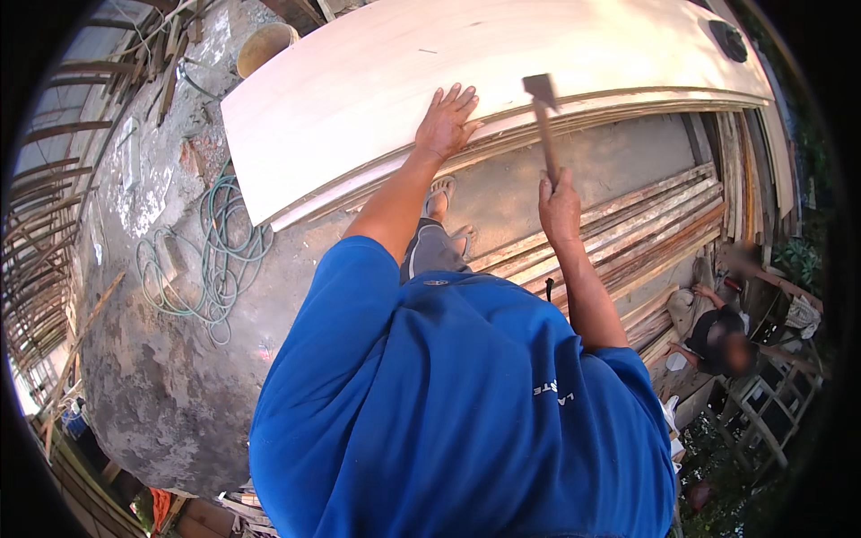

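A pale plywood sheet (332, 117) lies across the top of the stack in the head view. My left hand (447, 121) lies flat on it near its near edge, fingers spread. My right hand (559, 208) grips the wooden handle of a hatchet-like tool (541, 90), whose dark metal head is raised at the sheet's edge; I cannot tell whether it touches. A small thin piece (428, 51), perhaps a nail, lies on the sheet beyond my left hand. A dark object (728, 40) rests at its right end.
My bare feet (439, 198) stand below the stack. Long planks (664, 202) lie to the right. A co-worker (717, 341) sits lower right near a ladder-like frame (769, 417). A coiled green hose (215, 251), a bucket (265, 49) and loose timber (36, 197) are on the left.
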Available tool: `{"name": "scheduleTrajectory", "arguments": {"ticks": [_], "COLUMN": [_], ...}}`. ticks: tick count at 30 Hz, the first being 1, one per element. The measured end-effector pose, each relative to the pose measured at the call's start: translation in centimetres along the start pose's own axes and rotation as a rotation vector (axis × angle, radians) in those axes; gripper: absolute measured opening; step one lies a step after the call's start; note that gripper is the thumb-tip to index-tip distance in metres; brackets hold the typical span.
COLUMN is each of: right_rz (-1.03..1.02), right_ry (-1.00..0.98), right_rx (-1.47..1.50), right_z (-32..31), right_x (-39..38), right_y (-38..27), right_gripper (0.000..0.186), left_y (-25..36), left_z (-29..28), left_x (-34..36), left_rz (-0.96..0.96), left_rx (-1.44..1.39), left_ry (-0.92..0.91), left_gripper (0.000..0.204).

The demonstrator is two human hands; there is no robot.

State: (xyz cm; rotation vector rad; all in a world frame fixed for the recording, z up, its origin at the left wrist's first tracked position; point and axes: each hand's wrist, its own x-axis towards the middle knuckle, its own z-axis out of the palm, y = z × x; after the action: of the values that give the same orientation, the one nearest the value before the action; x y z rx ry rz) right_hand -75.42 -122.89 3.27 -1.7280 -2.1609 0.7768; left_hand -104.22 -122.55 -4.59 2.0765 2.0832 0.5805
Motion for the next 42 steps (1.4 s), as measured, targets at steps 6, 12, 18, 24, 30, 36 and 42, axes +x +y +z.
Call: {"name": "scheduleTrajectory", "arguments": {"ticks": [6,12,18,24,30,36,42], "right_rz": [-0.047,-0.227,-0.191,-0.258,-0.413,-0.019,-0.191], "right_ry": [-0.059,0.362,0.226,0.364,0.553,-0.205,0.26], "right_rx": [0.043,0.412,0.352,0.449,0.502,-0.071,0.33], "right_z": [-3.8,-5.6,-4.4,-10.5,-3.1,-0.7,-3.5], "right_x": [0.3,-0.4,-3.7,-1.8,1.8,0.8,0.5], "right_y": [-3.8,-4.2,-2.7,-6.9,-2.1,0.2,-4.5], "right_gripper": [0.032,0.032,0.036,0.027,0.028,0.027,0.031], "left_y": [-0.9,-0.4,-1.1,-2.5,-1.4,-1.8,-1.8], "left_z": [1.4,0.7,-0.4,-4.5,-4.2,-4.7,-4.2], "left_x": [-1.7,-0.3,-0.8,-4.6,-3.6,-3.7,-4.6], "left_rz": [-0.102,0.001,-0.02,-0.215,-0.155,-0.174,-0.183], "left_rx": [0.026,-0.064,-0.008,0.223,0.287,0.298,0.304], "left_ry": [-0.015,0.05,-0.049,-0.197,-0.168,-0.198,-0.202], "left_gripper": [0.06,0.06,0.064,0.09,0.086,0.084,0.086]}}
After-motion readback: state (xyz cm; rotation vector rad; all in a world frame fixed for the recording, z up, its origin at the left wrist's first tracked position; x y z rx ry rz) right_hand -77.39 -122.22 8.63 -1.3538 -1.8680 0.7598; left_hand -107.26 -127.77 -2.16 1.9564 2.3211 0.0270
